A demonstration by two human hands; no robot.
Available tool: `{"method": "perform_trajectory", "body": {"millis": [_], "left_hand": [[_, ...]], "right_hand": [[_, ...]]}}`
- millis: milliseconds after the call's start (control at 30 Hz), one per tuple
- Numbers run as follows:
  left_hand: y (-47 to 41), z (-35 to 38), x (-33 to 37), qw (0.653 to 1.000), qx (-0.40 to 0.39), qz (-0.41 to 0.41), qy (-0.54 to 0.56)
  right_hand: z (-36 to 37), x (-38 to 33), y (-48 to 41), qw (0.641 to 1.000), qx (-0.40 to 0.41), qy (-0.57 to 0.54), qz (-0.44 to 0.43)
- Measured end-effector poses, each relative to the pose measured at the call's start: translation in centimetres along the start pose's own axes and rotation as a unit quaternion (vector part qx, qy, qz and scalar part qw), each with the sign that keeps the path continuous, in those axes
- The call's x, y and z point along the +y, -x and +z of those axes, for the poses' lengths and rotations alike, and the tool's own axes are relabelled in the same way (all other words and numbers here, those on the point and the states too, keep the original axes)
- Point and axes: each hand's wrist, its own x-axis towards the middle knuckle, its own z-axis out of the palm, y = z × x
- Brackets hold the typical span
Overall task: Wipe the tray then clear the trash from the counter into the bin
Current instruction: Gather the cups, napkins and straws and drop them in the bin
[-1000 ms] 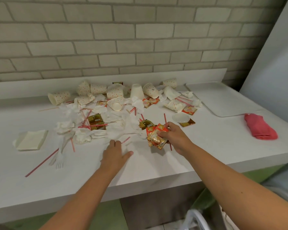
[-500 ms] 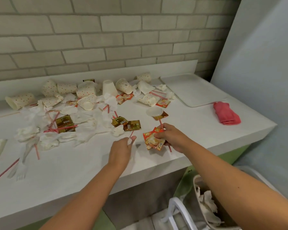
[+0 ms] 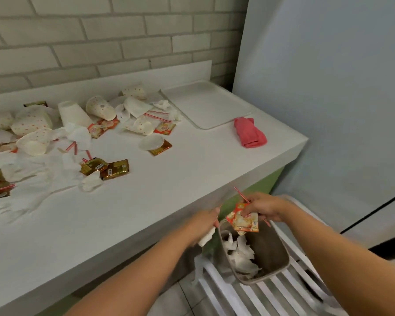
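Sachets [image 3: 245,221] and straw [image 3: 240,194] pinched in right hand [image 3: 263,207], tissue [image 3: 206,238] gripped in left hand [image 3: 205,221], we hold them at the bin [image 3: 271,247] for dropping.

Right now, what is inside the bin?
Crumpled white tissues lie along one side of the bin; the rest shows bare brown wall. The sachets in the right hand cover one corner, and whatever lies beneath the tissues is hidden.
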Motion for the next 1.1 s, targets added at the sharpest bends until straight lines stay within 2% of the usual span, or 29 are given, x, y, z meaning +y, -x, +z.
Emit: {"method": "perform_trajectory", "body": {"millis": [133,267,433,600,667,700,833,967,1100], "left_hand": [[-2.4,2.6,-1.0,0.991,-0.059,-0.097,0.066],[-4.1,4.4,-0.9,0.980,-0.067,-0.147,0.117],[-5.4,6.2,-0.2,0.972,-0.056,-0.175,0.143],[-6.7,7.3,-0.4,0.962,-0.046,-0.197,0.182],[-6.7,7.6,-0.3,0.959,-0.038,-0.194,0.203],[-6.8,7.7,-0.2,0.957,-0.031,-0.189,0.218],[-7.3,8.1,0.4,0.945,-0.003,-0.152,0.289],[-7.3,8.7,1.1,0.934,-0.007,-0.132,0.333],[-7.4,10.0,1.5,0.939,0.005,-0.098,0.330]], "right_hand": [[-0.9,4.8,-1.2,0.994,0.079,0.033,0.062],[-0.6,7.7,-2.4,0.990,0.107,0.007,0.095],[-0.1,9.9,-3.8,0.986,0.103,-0.036,0.128],[0.0,10.1,-3.6,0.985,0.024,0.005,0.169],[-0.1,9.6,-3.6,0.989,0.000,0.044,0.140],[-0.3,9.5,-3.8,0.993,0.002,0.028,0.115],[-0.1,7.3,-3.2,0.982,-0.082,-0.167,0.031],[0.2,5.9,-3.0,0.977,-0.156,-0.146,-0.008],[0.4,5.9,-3.6,0.985,-0.128,-0.117,0.000]]}}
